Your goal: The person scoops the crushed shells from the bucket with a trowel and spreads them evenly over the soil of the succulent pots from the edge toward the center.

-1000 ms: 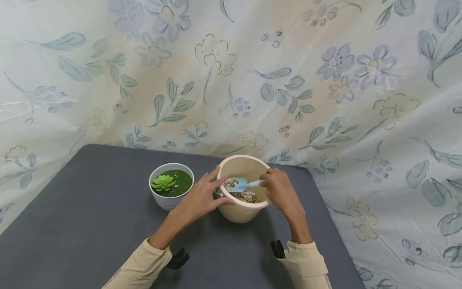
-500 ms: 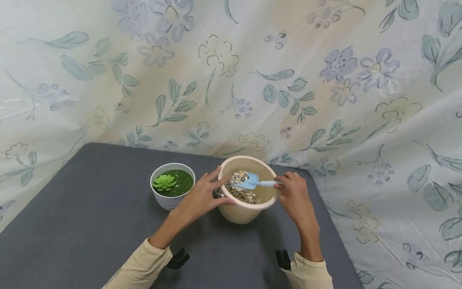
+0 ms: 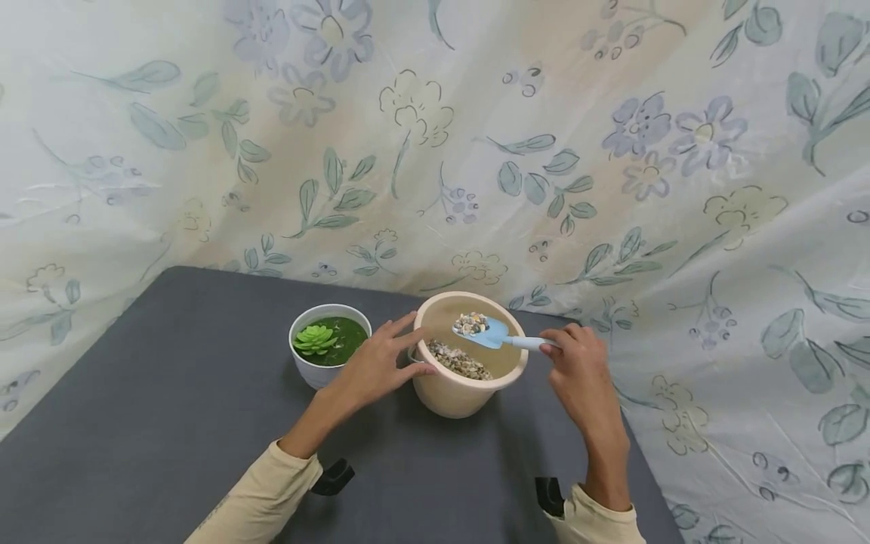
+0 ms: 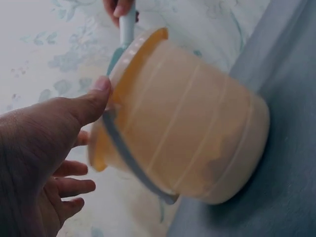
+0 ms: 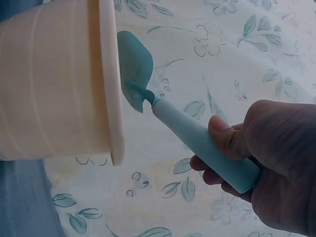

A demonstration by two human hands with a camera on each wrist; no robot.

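My right hand (image 3: 581, 370) grips the white handle of a small light blue trowel (image 3: 495, 332). A heap of mixed pebbles (image 3: 470, 323) lies on the trowel's blade, above the mouth of a cream bucket (image 3: 451, 397). More gravel (image 3: 458, 361) covers the bottom of the bucket. In the right wrist view the blade (image 5: 136, 66) shows just past the bucket's rim, with my thumb lying along the handle. At the bucket's left side, my left hand (image 3: 374, 363) has its fingers spread, the thumb tip right at the rim. The bucket's grey bail (image 4: 133, 163) hangs beside that hand.
Left of the bucket stands a white bowl (image 3: 326, 375) with a green surface and a bright green succulent (image 3: 315, 340). Both rest on a dark grey table (image 3: 204, 393). A floral curtain (image 3: 421, 189) rises behind the table.
The right hand has moved right and lifted the trowel with its pebbles from low inside the bucket to above its mouth. The left hand has stayed at the rim.
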